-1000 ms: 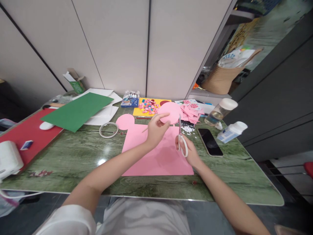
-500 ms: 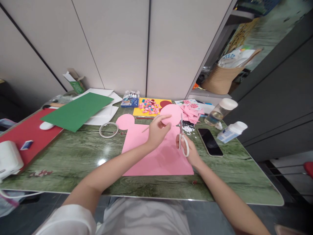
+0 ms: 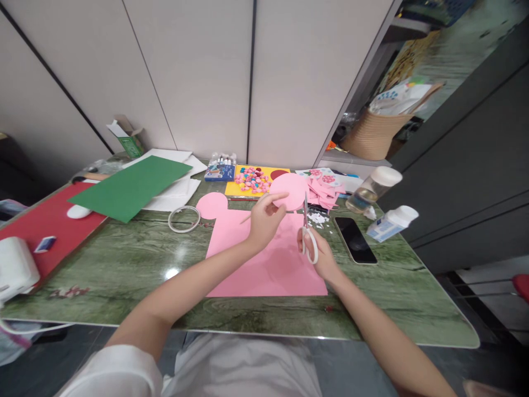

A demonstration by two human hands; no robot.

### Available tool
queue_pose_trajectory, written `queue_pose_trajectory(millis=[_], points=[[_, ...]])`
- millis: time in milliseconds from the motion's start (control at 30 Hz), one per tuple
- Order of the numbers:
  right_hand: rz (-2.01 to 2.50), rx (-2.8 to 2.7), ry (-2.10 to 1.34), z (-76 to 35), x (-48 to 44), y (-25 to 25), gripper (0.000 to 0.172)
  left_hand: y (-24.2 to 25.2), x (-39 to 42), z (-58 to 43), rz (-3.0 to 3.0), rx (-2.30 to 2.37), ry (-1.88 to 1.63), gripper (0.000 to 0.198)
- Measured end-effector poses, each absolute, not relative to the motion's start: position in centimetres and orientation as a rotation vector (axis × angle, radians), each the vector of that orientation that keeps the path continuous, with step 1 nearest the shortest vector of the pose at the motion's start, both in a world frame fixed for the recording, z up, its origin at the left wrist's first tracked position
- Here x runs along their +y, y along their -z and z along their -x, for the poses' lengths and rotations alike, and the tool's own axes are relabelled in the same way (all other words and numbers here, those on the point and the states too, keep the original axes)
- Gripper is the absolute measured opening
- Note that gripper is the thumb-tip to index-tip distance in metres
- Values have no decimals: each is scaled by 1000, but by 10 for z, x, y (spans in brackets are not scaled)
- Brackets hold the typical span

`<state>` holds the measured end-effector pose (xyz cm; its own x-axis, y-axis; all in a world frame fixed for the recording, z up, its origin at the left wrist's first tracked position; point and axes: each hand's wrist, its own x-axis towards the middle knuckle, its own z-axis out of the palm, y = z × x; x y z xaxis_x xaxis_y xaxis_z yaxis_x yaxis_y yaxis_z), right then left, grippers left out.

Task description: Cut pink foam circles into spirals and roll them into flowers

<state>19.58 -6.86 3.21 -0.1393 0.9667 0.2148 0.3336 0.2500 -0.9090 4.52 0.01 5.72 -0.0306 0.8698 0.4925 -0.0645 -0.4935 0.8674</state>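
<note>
Left hand (image 3: 265, 221) pinches a round pink paper disc (image 3: 292, 190) — right hand (image 3: 324, 258) grips white-handled metal scissors (image 3: 305, 228) (glossy green table's (image 3: 413, 298) far edge beyond)!

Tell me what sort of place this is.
Probably an indoor craft table: the right hand holds scissors, the left hand holds a pink paper disc, and a green sheet overlaps white paper.

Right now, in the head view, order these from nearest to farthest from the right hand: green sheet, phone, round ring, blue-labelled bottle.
From the right hand:
1. Phone, just to its right.
2. Blue-labelled bottle, farther right, past the phone.
3. Round ring, well to the left.
4. Green sheet, farthest left and farther back.
</note>
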Motion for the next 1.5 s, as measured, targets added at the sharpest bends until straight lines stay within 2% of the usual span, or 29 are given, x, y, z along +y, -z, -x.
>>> queue_pose_trajectory(millis=[867, 1500], points=[[1210, -1676, -868, -198, -68, -34, 32, -60, -3, -45, -1585, 915, -1590, 31], [1237, -1646, -936, -195, -70, -34, 32, -59, -1, -46, -1539, 922, -1619, 27]])
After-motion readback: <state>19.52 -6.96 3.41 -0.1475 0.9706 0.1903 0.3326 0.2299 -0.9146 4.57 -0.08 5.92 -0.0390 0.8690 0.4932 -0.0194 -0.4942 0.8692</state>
